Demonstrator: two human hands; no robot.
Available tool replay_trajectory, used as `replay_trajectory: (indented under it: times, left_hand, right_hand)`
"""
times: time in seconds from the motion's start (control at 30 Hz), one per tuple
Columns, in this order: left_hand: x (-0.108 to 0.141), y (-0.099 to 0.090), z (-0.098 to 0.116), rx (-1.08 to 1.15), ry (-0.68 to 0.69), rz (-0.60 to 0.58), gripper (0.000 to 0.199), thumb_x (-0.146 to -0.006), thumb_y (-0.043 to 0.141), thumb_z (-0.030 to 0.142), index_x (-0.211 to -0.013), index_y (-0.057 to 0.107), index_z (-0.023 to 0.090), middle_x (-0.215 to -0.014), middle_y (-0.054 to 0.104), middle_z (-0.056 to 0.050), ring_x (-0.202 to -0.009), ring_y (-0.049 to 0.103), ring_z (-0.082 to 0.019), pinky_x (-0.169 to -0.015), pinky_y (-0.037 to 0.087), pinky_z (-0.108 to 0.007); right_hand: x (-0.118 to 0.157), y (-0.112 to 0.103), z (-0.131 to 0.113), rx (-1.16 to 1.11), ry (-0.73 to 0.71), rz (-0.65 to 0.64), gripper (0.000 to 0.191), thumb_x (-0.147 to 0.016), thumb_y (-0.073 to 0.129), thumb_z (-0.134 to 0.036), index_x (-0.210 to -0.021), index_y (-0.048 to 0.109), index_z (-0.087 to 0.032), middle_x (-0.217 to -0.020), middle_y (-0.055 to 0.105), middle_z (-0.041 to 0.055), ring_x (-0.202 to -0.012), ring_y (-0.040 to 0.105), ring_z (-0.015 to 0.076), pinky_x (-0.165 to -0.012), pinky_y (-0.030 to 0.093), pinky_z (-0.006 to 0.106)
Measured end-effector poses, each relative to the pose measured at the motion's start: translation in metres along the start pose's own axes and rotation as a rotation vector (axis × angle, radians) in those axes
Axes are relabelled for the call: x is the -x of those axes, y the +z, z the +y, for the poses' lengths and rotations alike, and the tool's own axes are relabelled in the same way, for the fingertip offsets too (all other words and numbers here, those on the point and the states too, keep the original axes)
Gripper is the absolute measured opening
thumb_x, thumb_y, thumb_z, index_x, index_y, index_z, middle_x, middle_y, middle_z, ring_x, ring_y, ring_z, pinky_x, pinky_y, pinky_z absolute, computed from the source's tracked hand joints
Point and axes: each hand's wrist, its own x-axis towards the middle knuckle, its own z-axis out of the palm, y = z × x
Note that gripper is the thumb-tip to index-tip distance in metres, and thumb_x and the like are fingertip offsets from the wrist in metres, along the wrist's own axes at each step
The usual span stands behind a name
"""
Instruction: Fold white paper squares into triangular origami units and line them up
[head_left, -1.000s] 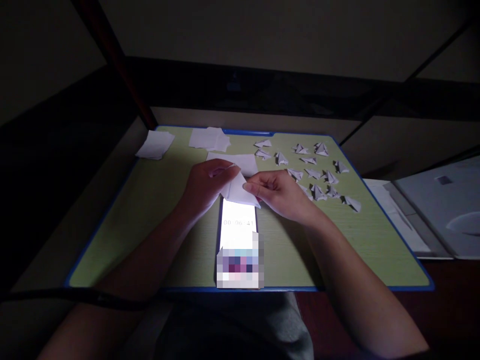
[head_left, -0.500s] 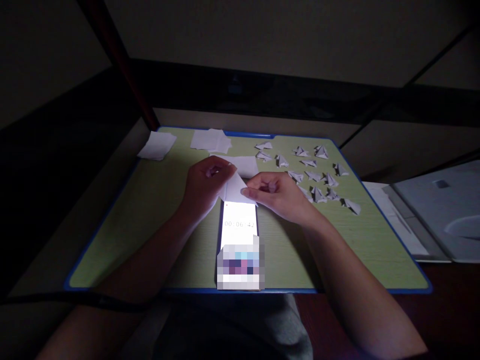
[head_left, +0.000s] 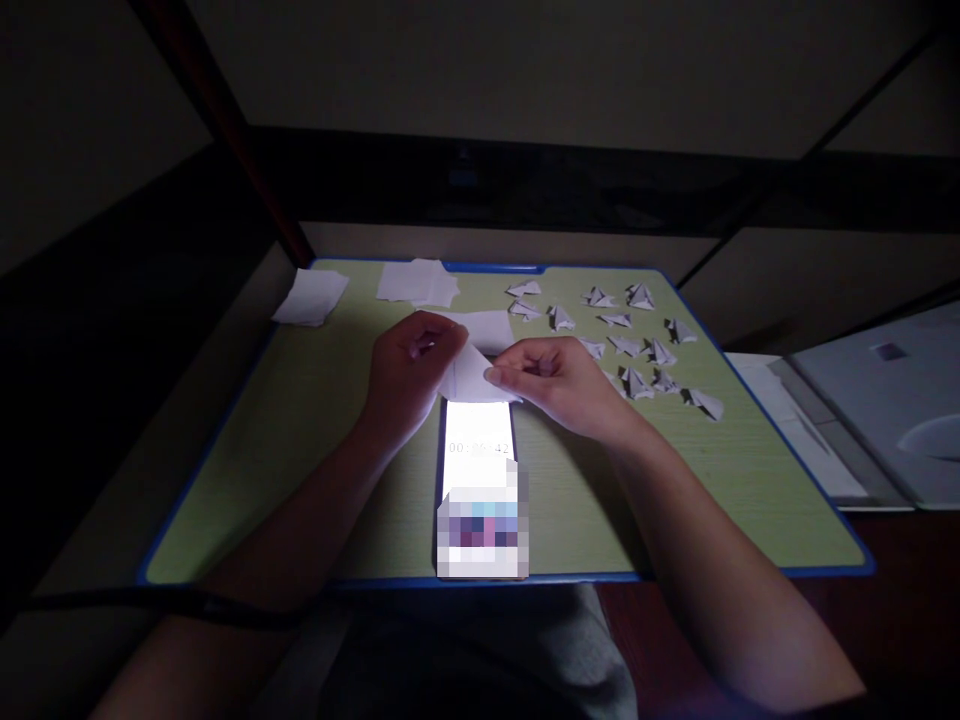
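Versus 1.0 s ago: folded paper (head_left: pixel 472 380) turned slightly, its lower edge now nearly level where it sloped down to the right. Left hand (head_left: pixel 409 368) shifted a little leftward. Timer (head_left: pixel 495 449) on phone (head_left: pixel 478 478): seconds advanced, 41 to 42. Head view rolled slightly; near edge of counter (head_left: pixel 585 490) appears lower at left.

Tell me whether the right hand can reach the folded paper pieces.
Probably yes: the folded paper pieces lie close by the right hand, with nothing visible standing between. Its grip is on a white sheet, though, so it would likely have to let go first.
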Motion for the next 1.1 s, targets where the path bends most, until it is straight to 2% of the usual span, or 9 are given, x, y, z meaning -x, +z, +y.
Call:
replay_trajectory:
  times: [0.17, 0.3, 0.43, 0.53, 0.8, 1.1]
  left_hand:
    - [-0.0006, 0.0007, 0.0003, 0.000, 0.003, 0.021, 0.014, -0.070, 0.068, 0.029, -0.068, 0.062, 0.017, -0.065, 0.063, 0.001, -0.061, 0.055, -0.011, -0.055, 0.043, -0.021]
    - [-0.0012, 0.0002, -0.0022, 0.015, -0.050, -0.070, 0.020, -0.070, 0.072, 0.034, -0.076, 0.066, 0.016, -0.072, 0.067, -0.001, -0.063, 0.059, -0.011, -0.053, 0.045, -0.020]
    - [-0.0016, -0.0020, -0.0042, -0.010, -0.152, -0.162, 0.024, -0.071, 0.073, 0.038, -0.069, 0.065, 0.016, -0.056, 0.058, 0.002, -0.048, 0.052, -0.010, -0.041, 0.039, -0.019]
    - [-0.0015, -0.0037, -0.0031, -0.010, -0.160, -0.148, 0.024, -0.071, 0.073, 0.037, -0.066, 0.065, 0.015, -0.055, 0.059, 0.001, -0.048, 0.054, -0.010, -0.042, 0.040, -0.019]
    - [-0.0026, -0.0050, 0.0012, -0.041, -0.168, -0.040, 0.028, -0.068, 0.075, 0.041, -0.074, 0.071, 0.014, -0.062, 0.066, -0.001, -0.054, 0.059, -0.013, -0.045, 0.044, -0.021]
    - [-0.0032, -0.0074, 0.0013, -0.081, -0.129, -0.070, 0.025, -0.072, 0.074, 0.038, -0.071, 0.070, 0.014, -0.059, 0.063, 0.000, -0.048, 0.054, -0.010, -0.040, 0.039, -0.019]
  right_hand:
    - [-0.0008, -0.0013, 0.0004, 0.008, 0.000, 0.006, 0.026, -0.074, 0.077, -0.039, -0.071, 0.071, -0.013, -0.066, 0.066, 0.0031, -0.057, 0.053, 0.0106, -0.053, 0.038, 0.025]
    - [-0.0010, -0.0031, 0.0001, 0.021, 0.001, 0.013, 0.028, -0.073, 0.078, -0.040, -0.069, 0.070, -0.014, -0.063, 0.064, 0.0018, -0.056, 0.050, 0.0097, -0.052, 0.036, 0.025]
    - [-0.0022, -0.0047, 0.0008, 0.028, 0.002, 0.012, 0.029, -0.073, 0.079, -0.042, -0.070, 0.070, -0.014, -0.064, 0.064, 0.0015, -0.057, 0.050, 0.0102, -0.053, 0.036, 0.024]
    - [-0.0025, -0.0049, 0.0018, 0.013, -0.007, 0.009, 0.032, -0.073, 0.079, -0.045, -0.072, 0.070, -0.014, -0.066, 0.065, 0.0020, -0.060, 0.053, 0.0112, -0.055, 0.039, 0.025]
    - [-0.0007, -0.0041, 0.0020, 0.055, -0.048, -0.011, 0.029, -0.082, 0.071, -0.041, -0.073, 0.067, -0.014, -0.067, 0.066, 0.0033, -0.059, 0.055, 0.0111, -0.055, 0.040, 0.025]
    - [-0.0031, -0.0064, 0.0065, 0.054, -0.069, -0.052, 0.030, -0.085, 0.067, -0.043, -0.075, 0.068, -0.014, -0.067, 0.067, 0.0035, -0.062, 0.059, 0.0124, -0.059, 0.046, 0.027]
